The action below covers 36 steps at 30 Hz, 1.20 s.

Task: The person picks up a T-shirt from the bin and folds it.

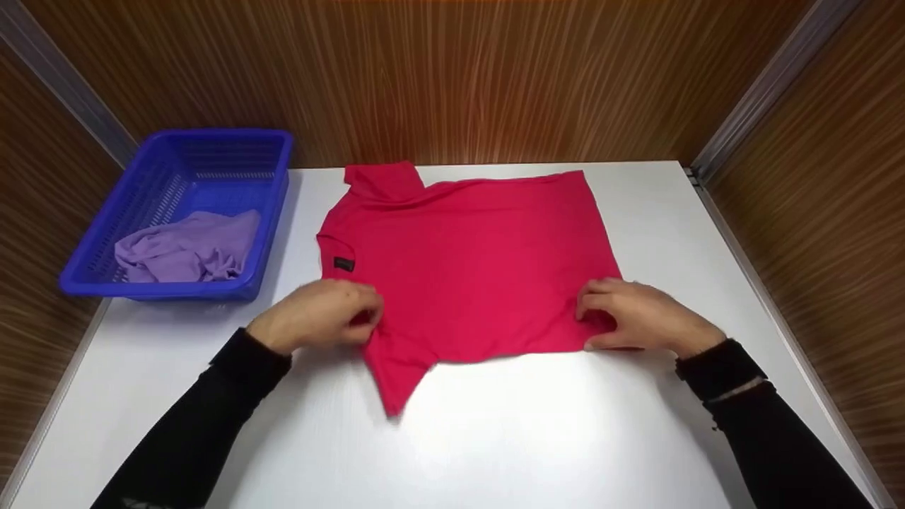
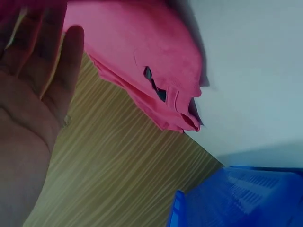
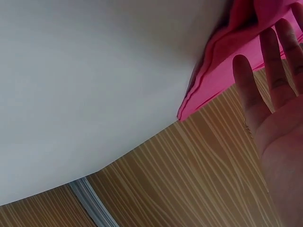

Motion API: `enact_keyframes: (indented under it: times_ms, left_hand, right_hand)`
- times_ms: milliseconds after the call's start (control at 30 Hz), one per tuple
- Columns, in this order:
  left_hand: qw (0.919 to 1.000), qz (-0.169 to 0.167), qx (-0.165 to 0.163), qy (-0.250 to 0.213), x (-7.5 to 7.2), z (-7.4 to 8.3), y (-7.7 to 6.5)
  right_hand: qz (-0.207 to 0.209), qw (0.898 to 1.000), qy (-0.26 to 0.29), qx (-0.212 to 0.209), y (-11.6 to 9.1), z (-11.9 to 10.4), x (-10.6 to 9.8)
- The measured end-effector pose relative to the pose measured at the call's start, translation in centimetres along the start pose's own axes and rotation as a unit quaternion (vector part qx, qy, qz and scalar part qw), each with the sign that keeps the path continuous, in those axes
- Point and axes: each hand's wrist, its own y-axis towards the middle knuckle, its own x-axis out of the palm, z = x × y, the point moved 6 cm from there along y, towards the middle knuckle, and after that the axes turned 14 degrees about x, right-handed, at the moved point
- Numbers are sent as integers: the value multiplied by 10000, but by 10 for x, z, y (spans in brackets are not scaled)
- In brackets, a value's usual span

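A red short-sleeved T-shirt (image 1: pixel 481 261) lies spread sideways on the white table, its neckline with a dark label towards the left and its hem towards the right. Near the shoulder on the close side, my left hand (image 1: pixel 318 314) pinches the fabric between thumb and bent fingers. One sleeve points down towards me below that hand. My right hand (image 1: pixel 640 314) grips the shirt at its near hem corner, fingers and thumb curled around a gathered fold. In the wrist views the shirt looks pink, and the fingertips reach its fabric at the top of each picture.
A blue plastic basket (image 1: pixel 272 233) stands at the left of the table with a crumpled lilac cloth (image 1: pixel 191 247) inside. Wood-grain panels (image 1: pixel 452 85) rise behind and at both sides. The white tabletop (image 1: pixel 495 438) extends in front of the shirt.
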Motion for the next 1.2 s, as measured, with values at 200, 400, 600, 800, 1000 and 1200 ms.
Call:
enact_keyframes:
  times_ms: [200,400,600,800,1000,1200]
  left_hand:
    - [9931,502,-587,888,3,-24,16]
    - [9903,545,-476,1188,7,-23,14]
    - [9988,310,-38,384,8,-17,2]
    - [9988,-323,-320,190,12,-4,-11]
    - [9945,-314,-506,860,13,22,-3]
    - [9896,423,-709,1176,-7,17,5]
  right_hand:
    - [-89,10000,34,30,3,-2,0]
    - [-67,10000,45,40,2,-2,0]
    - [-92,9999,53,48,3,1,1]
    - [-109,9999,72,102,2,2,1]
    - [-91,9998,102,115,2,3,2]
    - [-78,9999,99,76,4,2,1]
